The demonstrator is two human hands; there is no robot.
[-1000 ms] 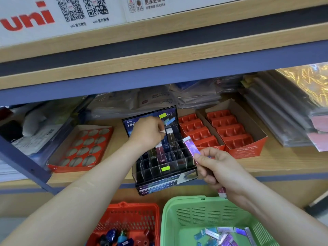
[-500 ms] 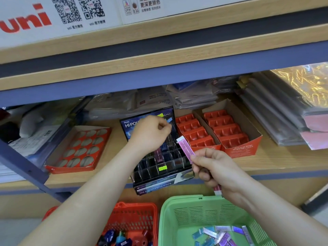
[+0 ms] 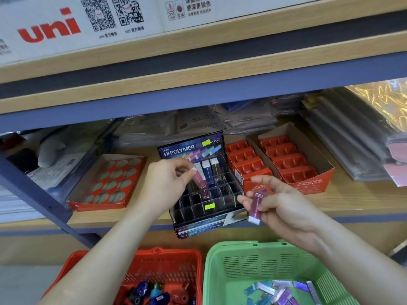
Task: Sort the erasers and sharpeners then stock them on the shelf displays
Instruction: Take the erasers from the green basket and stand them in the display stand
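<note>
Left hand [image 3: 169,183] pinches pink eraser [image 3: 201,183] tilted in display box [image 3: 198,227], right hand [image 3: 284,205] grips magenta eraser [image 3: 256,205], green basket [image 3: 212,260] near right.

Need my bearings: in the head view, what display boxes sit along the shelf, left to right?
Red tray with round holes → black Hi-Polymer eraser display → first red sharpener box → second red sharpener box.

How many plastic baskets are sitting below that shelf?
2. A red slotted plastic basket sits at lower left, holding sharpeners. A green slotted plastic basket stands just right of it, holding slim erasers. More could lie outside the view.
</note>
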